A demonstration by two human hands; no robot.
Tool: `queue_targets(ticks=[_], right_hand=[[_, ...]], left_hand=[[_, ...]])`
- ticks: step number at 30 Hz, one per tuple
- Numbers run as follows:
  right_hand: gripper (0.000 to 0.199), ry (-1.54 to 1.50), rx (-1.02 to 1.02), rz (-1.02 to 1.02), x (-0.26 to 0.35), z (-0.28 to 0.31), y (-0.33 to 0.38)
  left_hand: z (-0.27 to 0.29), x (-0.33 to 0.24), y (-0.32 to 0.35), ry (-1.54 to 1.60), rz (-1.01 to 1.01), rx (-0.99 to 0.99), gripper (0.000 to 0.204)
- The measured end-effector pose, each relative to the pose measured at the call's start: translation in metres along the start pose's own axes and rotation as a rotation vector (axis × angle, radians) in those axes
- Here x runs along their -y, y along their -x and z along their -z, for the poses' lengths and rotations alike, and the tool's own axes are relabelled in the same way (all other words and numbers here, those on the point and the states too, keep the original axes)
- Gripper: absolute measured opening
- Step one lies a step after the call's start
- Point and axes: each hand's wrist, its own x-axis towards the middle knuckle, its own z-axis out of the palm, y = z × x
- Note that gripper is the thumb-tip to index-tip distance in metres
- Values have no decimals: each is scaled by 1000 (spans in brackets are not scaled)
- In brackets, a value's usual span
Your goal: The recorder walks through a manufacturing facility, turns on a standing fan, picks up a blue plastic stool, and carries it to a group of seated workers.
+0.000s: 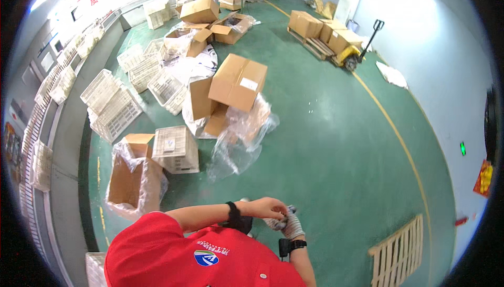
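Left hand (270,208) curls — pale glove (296,230) just beneath it, on right hand (292,226).

- open ctn (126,181), plastic liner (152,183) over rim: well L of L hand (270,206)
- white crate (176,154): fwd L of hand, just beside ctn
- brown box (239,81), white label on side: fwd, slightly L; clear plastic sheet (237,153) btwn it & hand
- white crates (118,111): farther fwd L, some stacked
- yellow pallet jack (350,57), near boxes (344,40) on wood pallet: far fwd R
- slatted pallet (397,250): well R of hand
- yellow floor line (390,114): R of hand, running fwd
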Motion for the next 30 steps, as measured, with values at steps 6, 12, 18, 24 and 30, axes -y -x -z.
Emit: queue_targets(ticks=[6, 12, 18, 24, 30], right_hand=[[31, 448, -446, 187, 194, 77, -167], [39, 1877, -502, -100, 318, 302, -229], [40, 1974, -330, -580, 432, 332, -268], [32, 2250, -17, -565, 650, 332, -518], [75, 2363, -146, 93, 1003, 174, -782]], left_hand=[[192, 58, -167, -149, 161, -228, 38], [366, 67, -372, -218, 213, -251, 42], [510, 66, -584, -273, 144, -166, 42], [655, 143, -733, -277, 386, -434, 41], [811, 170, -796, -222, 594, -531, 40]])
